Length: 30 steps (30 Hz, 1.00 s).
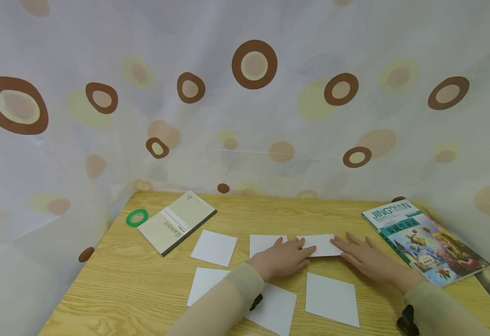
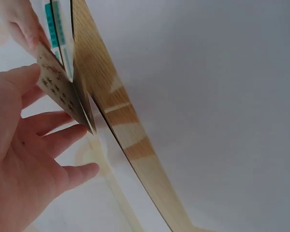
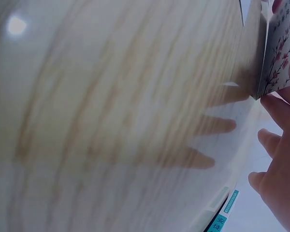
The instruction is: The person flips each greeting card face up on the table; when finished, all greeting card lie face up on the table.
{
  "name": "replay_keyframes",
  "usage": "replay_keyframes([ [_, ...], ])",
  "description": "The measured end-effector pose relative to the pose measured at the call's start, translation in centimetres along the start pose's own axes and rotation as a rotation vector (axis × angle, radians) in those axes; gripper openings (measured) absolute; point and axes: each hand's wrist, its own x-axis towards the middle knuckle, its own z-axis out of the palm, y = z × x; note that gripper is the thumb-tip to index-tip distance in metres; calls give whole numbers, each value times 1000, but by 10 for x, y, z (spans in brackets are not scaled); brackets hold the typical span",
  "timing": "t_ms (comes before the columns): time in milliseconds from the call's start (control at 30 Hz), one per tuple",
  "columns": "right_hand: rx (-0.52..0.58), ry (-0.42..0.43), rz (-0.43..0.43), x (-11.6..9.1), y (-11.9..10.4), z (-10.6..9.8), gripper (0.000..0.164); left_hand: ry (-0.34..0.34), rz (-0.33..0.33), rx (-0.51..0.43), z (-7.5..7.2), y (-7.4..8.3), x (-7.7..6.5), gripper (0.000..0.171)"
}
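Both hands hold one white card (image 1: 320,245), its plain side up in the head view and its near edge looking slightly raised. Its underside, printed with pink blossoms and dark characters, shows in the right wrist view (image 3: 280,53). The left hand (image 1: 282,257) has its thumb and fingers at the card's left end, the other fingers spread. At the right end are the thumb and fingertips of the right hand (image 1: 373,262). Another white card (image 1: 262,242) lies partly behind the left hand. Below the right hand lies a square white card (image 1: 332,298).
More white cards lie at the left (image 1: 214,248) and front (image 1: 272,305), partly covered by the left sleeve. A notepad (image 1: 178,222) and green tape roll (image 1: 137,218) sit back left on the wooden table (image 1: 115,284). A colourful magazine (image 1: 425,242) lies at right.
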Motion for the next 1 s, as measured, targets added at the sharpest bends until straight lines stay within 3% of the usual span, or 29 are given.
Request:
replay_keyframes([
  [367,191,38,-13,5,4,-2,46,39,73,-87,-5,-2,-1,57],
  [500,237,42,29,6,1,-5,47,74,110,-110,-4,-3,-1,62],
  [767,315,155,74,8,-7,-8,51,154,167,-324,-1,-10,-3,67],
  [1000,467,199,114,8,-11,-12,53,224,163,-382,-1,-14,-5,70],
])
